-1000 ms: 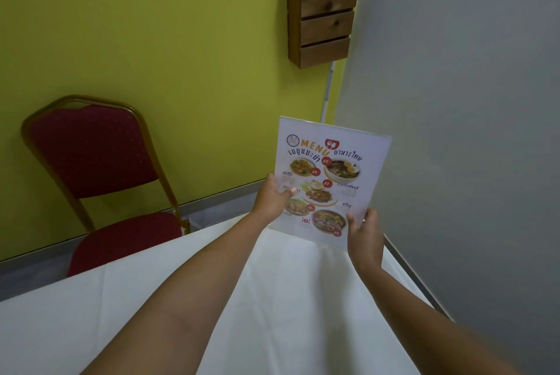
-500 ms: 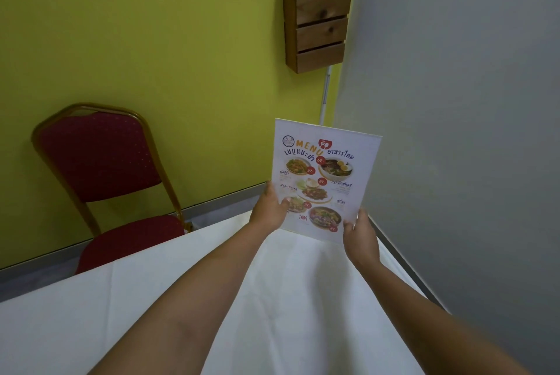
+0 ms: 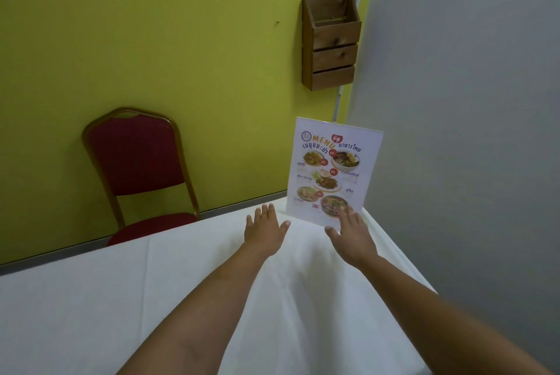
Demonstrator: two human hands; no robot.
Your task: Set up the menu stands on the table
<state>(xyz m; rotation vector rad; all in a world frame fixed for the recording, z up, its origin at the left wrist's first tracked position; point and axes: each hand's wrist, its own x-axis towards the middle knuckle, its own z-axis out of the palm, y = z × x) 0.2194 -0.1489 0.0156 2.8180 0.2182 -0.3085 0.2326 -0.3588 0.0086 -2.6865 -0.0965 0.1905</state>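
Note:
A menu stand [image 3: 333,171] with a printed food menu stands upright at the far right corner of the white-clothed table [image 3: 151,299]. My left hand [image 3: 264,229] hovers open just left of the stand's base, fingers spread and apart from it. My right hand [image 3: 353,233] is open in front of the stand's lower right corner, fingertips overlapping its bottom edge; whether they touch it is unclear.
A red padded chair [image 3: 139,162] with a gold frame stands beyond the table's far edge against the yellow wall. A wooden wall rack [image 3: 331,44] hangs above the stand. A grey wall [image 3: 469,132] runs along the table's right side.
Both hands held the menu stand above the table; now it stands on the far right corner and both hands have let go and opened.

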